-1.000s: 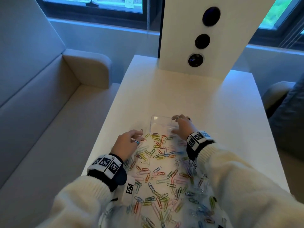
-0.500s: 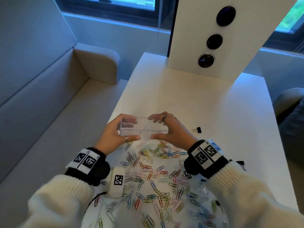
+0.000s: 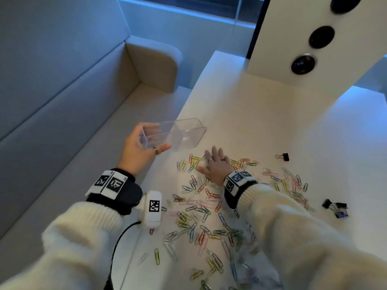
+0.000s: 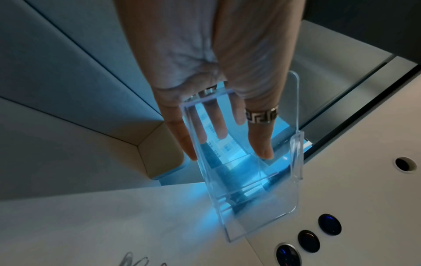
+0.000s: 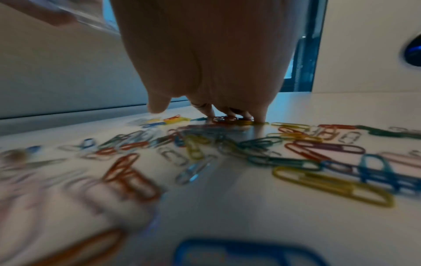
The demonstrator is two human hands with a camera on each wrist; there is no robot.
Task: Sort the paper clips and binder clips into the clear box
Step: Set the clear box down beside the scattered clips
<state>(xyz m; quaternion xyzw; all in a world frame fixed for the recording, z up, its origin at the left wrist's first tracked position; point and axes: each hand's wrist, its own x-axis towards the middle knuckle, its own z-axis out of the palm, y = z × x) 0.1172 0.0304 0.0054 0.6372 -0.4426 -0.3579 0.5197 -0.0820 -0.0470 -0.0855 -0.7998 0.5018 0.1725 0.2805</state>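
The clear box (image 3: 180, 133) is empty and lies tipped on its side at the table's left edge, one end held in my left hand (image 3: 155, 138). The left wrist view shows the thumb on one wall and the fingers on the other wall of the clear box (image 4: 250, 171), gripped by my left hand (image 4: 227, 144). My right hand (image 3: 215, 162) lies flat with straight fingers on the far edge of the spread of coloured paper clips (image 3: 201, 208). In the right wrist view my right hand (image 5: 216, 115) has its fingertips touching paper clips (image 5: 296, 154). A black binder clip (image 3: 283, 156) lies to the right.
A small heap of binder clips (image 3: 336, 208) sits near the right arm. The white table (image 3: 293, 122) carries a white upright panel (image 3: 282, 38) with dark round lenses at the back. A grey bench seat (image 3: 62, 132) runs along the left, below the table edge.
Both hands held the box half a second ago. The right hand has let go and dropped flat onto the paper clips; the left hand has swung the box left and tipped it.
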